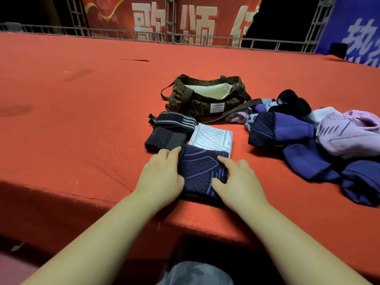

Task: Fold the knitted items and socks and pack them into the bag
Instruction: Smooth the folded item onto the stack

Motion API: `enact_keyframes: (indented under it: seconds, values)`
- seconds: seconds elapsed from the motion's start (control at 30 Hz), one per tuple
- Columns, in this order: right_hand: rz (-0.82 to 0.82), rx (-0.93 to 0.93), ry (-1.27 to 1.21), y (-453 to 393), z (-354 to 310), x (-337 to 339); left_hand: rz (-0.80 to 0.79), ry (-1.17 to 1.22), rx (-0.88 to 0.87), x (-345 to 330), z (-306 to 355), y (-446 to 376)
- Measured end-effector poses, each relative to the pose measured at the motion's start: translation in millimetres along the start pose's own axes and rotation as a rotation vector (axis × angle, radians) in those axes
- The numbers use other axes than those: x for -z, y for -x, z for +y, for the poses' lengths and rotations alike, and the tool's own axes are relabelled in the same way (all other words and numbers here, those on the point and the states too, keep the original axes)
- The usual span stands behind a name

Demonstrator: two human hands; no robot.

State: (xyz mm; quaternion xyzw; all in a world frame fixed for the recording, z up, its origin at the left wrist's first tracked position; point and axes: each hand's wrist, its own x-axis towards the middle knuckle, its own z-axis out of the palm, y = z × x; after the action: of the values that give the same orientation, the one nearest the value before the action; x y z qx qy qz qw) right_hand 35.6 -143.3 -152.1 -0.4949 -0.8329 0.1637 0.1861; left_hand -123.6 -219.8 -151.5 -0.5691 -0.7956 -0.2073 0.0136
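Observation:
A folded navy knitted piece with purple lines (202,171) lies near the front edge of the red surface. My left hand (162,177) rests against its left side and my right hand (236,182) presses on its right half, fingers fairly straight. Behind it lie a folded white patterned piece (213,136) and a folded black striped piece (168,130). The leopard-print bag (197,101) stands open farther back, its cream lining showing. A loose pile of purple, pink and black knitted items (320,140) sits to the right.
The red carpeted platform (82,120) stretches far to the left and back, ending in a metal railing (185,38) with red and blue banners behind. Its front edge drops off just below my hands. The bag's brown strap (236,110) trails toward the pile.

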Motion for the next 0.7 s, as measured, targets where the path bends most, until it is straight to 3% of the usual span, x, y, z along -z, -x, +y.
enact_keyframes:
  seconds: [0.1,0.17,0.27,0.4,0.57,0.7]
  values:
    - [0.055,0.231,0.274,-0.1,-2.5,1.1,-0.016,-0.214,-0.342,-0.1,-2.2,-8.5]
    - [-0.036,0.380,0.337,-2.8,-2.1,0.2,-0.168,-0.267,-0.431,1.5,1.2,-10.7]
    - [-0.232,0.427,0.379,-5.1,6.6,-2.1,-0.379,-0.193,-0.335,1.8,-6.9,-13.9]
    - [-0.342,0.403,0.315,-6.4,14.8,-4.7,-0.408,-0.145,-0.323,-5.6,-13.2,-8.3]
    - [-0.370,0.406,0.335,-8.7,13.5,-3.9,-0.498,-0.332,-0.318,-1.2,-7.1,-9.5]
    - [-0.258,0.425,0.315,-2.5,22.2,7.0,-0.476,-0.536,-0.331,12.3,14.1,-14.5]
